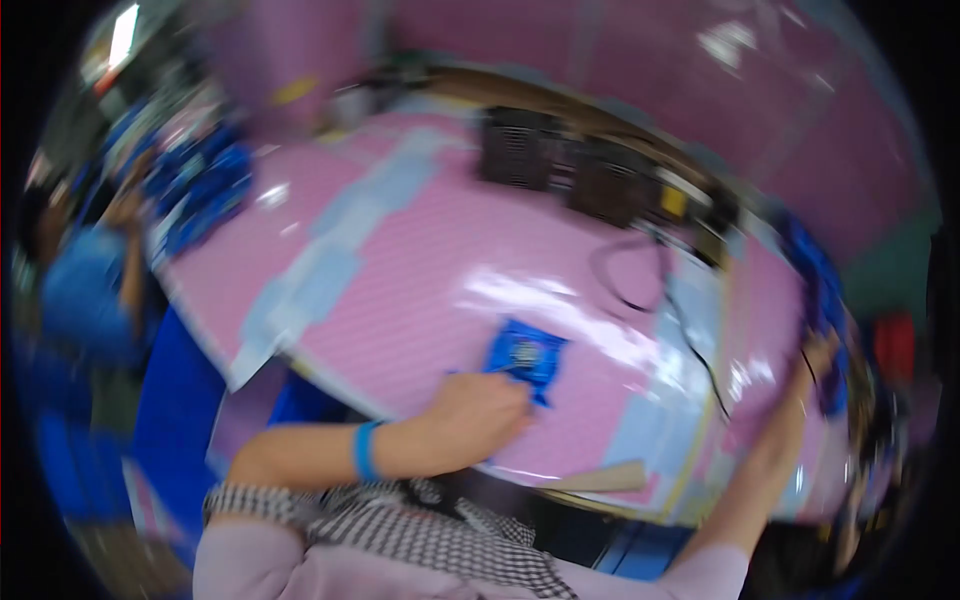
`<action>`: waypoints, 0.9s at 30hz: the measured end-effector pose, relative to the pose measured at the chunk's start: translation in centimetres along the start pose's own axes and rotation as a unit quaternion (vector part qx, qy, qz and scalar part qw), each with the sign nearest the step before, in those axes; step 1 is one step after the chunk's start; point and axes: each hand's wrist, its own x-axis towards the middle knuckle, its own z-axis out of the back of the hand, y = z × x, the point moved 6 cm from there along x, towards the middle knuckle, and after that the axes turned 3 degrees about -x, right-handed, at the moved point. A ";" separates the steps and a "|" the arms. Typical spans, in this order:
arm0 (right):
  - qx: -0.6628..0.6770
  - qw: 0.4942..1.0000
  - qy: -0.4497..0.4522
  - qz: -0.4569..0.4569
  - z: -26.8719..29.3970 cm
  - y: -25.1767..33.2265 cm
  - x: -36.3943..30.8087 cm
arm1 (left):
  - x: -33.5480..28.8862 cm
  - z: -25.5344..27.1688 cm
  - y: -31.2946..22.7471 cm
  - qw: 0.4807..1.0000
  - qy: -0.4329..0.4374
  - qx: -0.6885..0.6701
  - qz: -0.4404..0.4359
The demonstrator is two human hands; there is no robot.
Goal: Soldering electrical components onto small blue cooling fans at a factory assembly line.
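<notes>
Fingers curled, my left hand (478, 415) pinches the near edge of a small blue packet (527, 358) over the pink tabletop (430, 270). The packet is crinkled, with a pale print in its middle. My right arm stretches far out to the right. There my right hand (822, 352) reaches against shiny blue packaging (815, 265), which looks like a heap of similar packets. Motion blur smears its fingers, so I cannot see whether they grip anything. A blue band circles my left wrist.
Two dark boxy units (520, 148) stand along the back, with a black cable (690, 340) running forward across the table. A tan flat strip (605, 478) lies at the near edge. At the far left, another person (95, 290) handles a pile of blue packets (205, 185).
</notes>
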 end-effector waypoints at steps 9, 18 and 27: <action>0.278 0.948 0.040 0.147 10.6 19.9 -10.5 | -4.5 8.3 13.8 0.964 -0.156 0.138 0.166; 0.387 0.892 0.202 0.122 22.1 36.1 -29.7 | -7.5 18.9 31.9 0.794 -0.425 0.288 0.325; 0.361 0.860 0.308 0.186 25.3 44.2 -35.5 | -10.0 8.5 14.9 0.764 -0.136 -0.631 -0.008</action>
